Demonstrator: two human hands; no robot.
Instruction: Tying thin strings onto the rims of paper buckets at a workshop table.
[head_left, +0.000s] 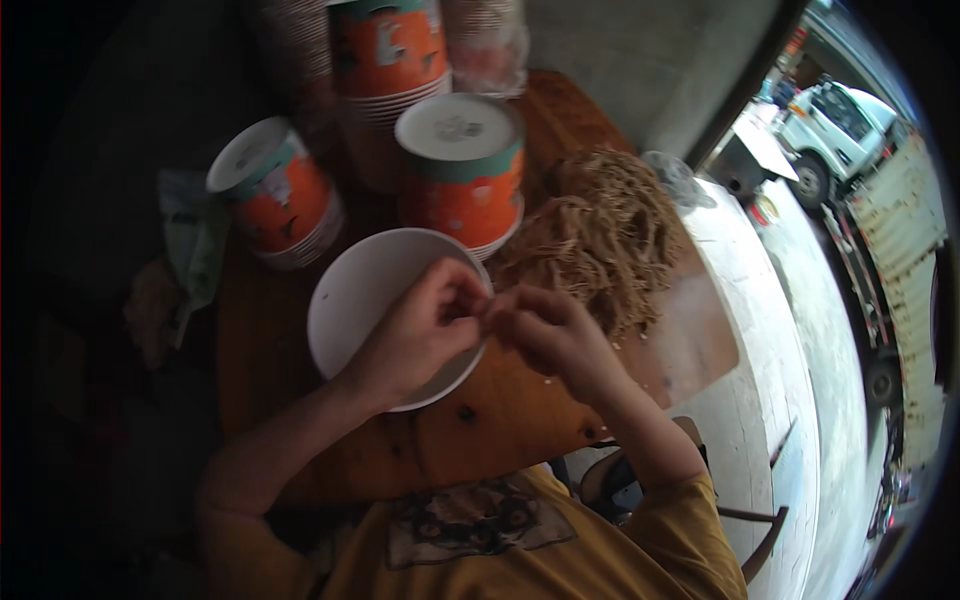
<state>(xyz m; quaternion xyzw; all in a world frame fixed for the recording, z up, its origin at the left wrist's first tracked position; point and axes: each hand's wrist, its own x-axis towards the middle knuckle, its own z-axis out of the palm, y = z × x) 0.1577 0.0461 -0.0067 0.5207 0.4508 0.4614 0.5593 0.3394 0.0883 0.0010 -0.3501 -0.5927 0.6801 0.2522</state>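
Over the right side of a white round bowl, my two hands meet with their fingertips close together. My left hand is closed, its fingers curled toward the thumb. The fingers of my right hand are bent into a pinch beside it, just past the bowl's rim. Whatever lies between the fingertips is too small and blurred to name. A small dark speck shows on the bowl's inner wall. To the right of the bowl lies a heap of brown, stringy strands, close beyond my right hand.
Upturned stacks of orange and green paper tubs stand behind the bowl: one at left, one at centre, a taller one farther back. Small pale crumbs dot the wooden table. A chair stands at lower right; a truck is outside.
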